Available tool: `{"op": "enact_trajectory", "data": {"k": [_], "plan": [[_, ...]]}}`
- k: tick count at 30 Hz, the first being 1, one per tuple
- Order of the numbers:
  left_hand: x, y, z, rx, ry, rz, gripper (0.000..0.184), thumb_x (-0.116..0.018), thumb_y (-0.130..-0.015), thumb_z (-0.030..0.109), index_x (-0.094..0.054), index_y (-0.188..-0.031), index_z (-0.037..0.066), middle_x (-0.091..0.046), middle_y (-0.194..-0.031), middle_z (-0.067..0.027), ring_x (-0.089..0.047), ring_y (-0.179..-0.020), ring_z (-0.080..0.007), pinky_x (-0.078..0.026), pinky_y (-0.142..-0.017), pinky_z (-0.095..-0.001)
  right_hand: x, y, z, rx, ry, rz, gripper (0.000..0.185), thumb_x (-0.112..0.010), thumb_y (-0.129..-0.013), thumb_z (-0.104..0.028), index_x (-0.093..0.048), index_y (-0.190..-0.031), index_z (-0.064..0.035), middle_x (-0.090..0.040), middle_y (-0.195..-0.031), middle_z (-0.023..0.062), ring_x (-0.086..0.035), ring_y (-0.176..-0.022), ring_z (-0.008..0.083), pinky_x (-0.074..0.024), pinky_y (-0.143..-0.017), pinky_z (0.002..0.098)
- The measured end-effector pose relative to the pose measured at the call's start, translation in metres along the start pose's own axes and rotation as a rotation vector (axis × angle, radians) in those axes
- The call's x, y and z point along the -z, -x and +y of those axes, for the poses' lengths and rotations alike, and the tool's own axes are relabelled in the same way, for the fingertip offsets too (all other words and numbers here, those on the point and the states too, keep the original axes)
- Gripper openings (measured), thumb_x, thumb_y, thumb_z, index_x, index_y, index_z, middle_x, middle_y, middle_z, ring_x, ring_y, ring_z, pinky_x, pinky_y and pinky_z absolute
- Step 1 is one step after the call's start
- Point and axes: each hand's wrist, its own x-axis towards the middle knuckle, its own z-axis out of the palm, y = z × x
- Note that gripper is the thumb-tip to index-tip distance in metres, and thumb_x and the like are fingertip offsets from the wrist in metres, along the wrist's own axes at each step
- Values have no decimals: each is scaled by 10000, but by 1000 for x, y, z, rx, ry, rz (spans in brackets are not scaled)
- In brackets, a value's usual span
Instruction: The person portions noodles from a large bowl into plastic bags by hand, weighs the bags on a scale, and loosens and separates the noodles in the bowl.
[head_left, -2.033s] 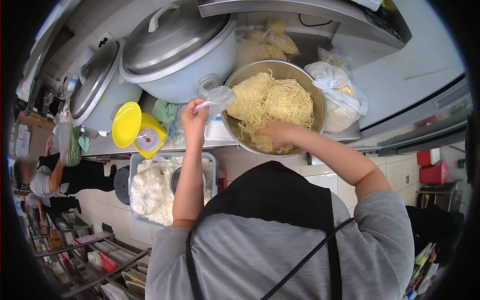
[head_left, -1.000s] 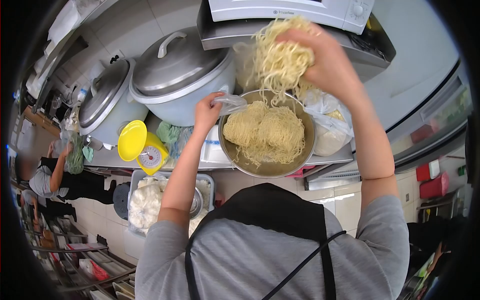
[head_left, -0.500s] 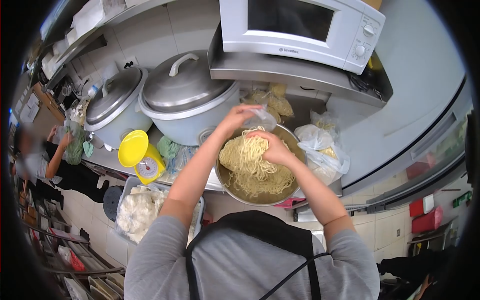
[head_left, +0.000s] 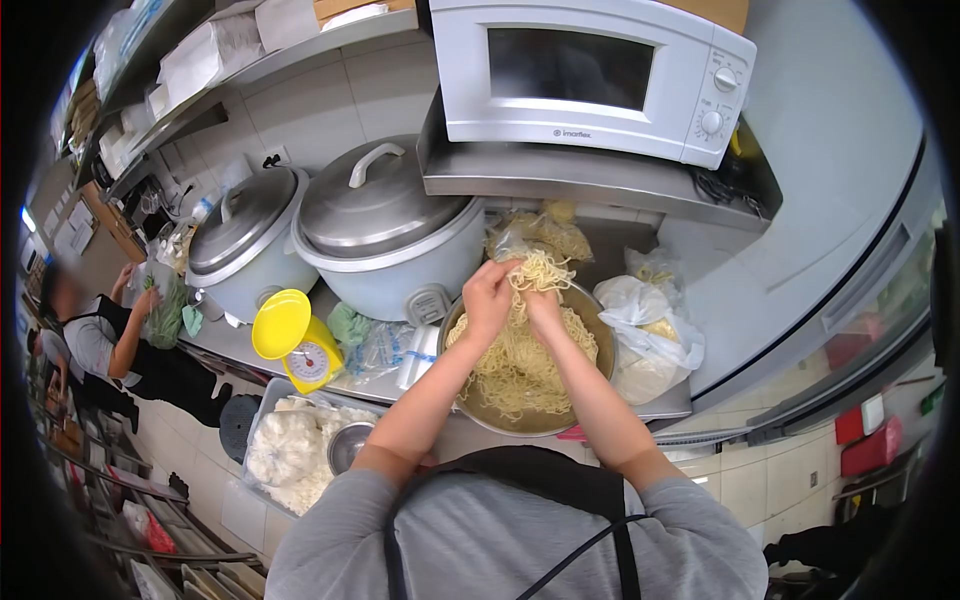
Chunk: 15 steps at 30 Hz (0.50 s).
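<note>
A wide metal bowl [head_left: 606, 372] of pale yellow noodles [head_left: 520, 375] sits on the counter in front of me. Over its far side, my right hand [head_left: 545, 312] is closed around a bunch of noodles [head_left: 540, 272] that spills above the fingers. My left hand [head_left: 488, 300] is beside it, fingers curled and closed at the bunch. Clear plastic [head_left: 512, 242] shows just beyond the left fingers, apparently the mouth of the thin bag held there; the grip itself is mostly hidden.
Two large lidded cookers [head_left: 385, 245] and a yellow scale [head_left: 305, 355] stand left. Bagged noodles [head_left: 560, 235] lie behind the bowl, a white plastic bag [head_left: 645, 330] right. A microwave [head_left: 590, 80] overhangs on a shelf. A tub of rice [head_left: 290, 450] is lower left; a co-worker [head_left: 110, 330] stands far left.
My right hand has lifted noodles from the pile up to my left hand, and the two hands now meet. The view has shifted slightly, showing a metal bowl in the rice tub.
</note>
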Motion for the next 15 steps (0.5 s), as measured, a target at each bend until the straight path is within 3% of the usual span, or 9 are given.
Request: {"op": "enact_trajectory", "data": {"k": [1,2,3,4,5,6,11,13,15], "plan": [[0,3,4,-98,-139,29,258,-542,-683,-40,-664,-879,77,-555,-679,-91,-541,-584,-218,-409,-527,-284,0,-6,4,-1,-2,1,306,-500,-842,-156,-498,-1106,-1,-550,-1092,94,-517,-1004,189,-412,-830,292],[-1,6,6,-245,-262,17,254,-536,-660,-41,-655,-847,83,-550,-668,-90,-548,-605,-254,-430,-543,-316,4,-15,16,29,309,-104,297,-518,-822,-143,-508,-1085,-6,-556,-1063,87,-518,-986,174,-414,-822,292],[-4,12,10,-244,-263,13,254,-536,-660,-41,-655,-847,83,-550,-668,-90,-548,-605,-254,-430,-543,-316,13,-27,40,59,620,-209,289,-536,-802,-130,-518,-1065,-11,-562,-1035,79,-518,-969,159,-416,-814,292],[-10,19,15,-402,-243,-20,252,-537,-662,-35,-649,-854,83,-554,-677,-94,-555,-615,-253,-439,-557,-330,13,-27,35,77,731,-285,284,-536,-800,-130,-522,-1056,-11,-564,-1031,86,-521,-964,166,-418,-810,296],[-15,26,19,-557,-223,-54,250,-538,-664,-29,-644,-861,83,-558,-685,-98,-562,-625,-253,-447,-571,-345,12,-29,29,56,660,-323,278,-537,-797,-131,-525,-1048,-11,-566,-1027,93,-523,-958,172,-421,-805,300],[-19,33,21,-549,-224,-59,250,-538,-664,-29,-644,-861,83,-558,-685,-98,-562,-625,-253,-447,-571,-345,7,-28,11,15,554,-362,273,-537,-794,-131,-529,-1039,-12,-568,-1023,100,-526,-952,179,-423,-801,304],[-15,19,6,-273,-230,-80,216,-538,-675,-20,-637,-852,55,-578,-741,-122,-570,-658,-286,-460,-597,-350,-8,-10,-52,-117,509,-557,248,-540,-780,-132,-546,-997,-13,-577,-1005,133,-539,-924,212,-433,-778,326],[-2,-14,-20,-169,-155,64,186,-535,-677,-23,-637,-824,31,-576,-686,-104,-578,-606,-216,-456,-550,-301,-10,-13,-66,-131,625,-660,239,-541,-774,-133,-553,-980,-14,-581,-998,147,-544,-913,225,-437,-769,334],[18,-36,-34,255,-74,-85,163,-536,-666,-35,-635,-789,6,-553,-609,-61,-541,-531,-129,-427,-490,-259,-13,-30,-61,-67,860,-801,315,-571,-770,-183,-549,-1029,-5,-580,-1011,173,-553,-933,237,-449,-764,339]]}}
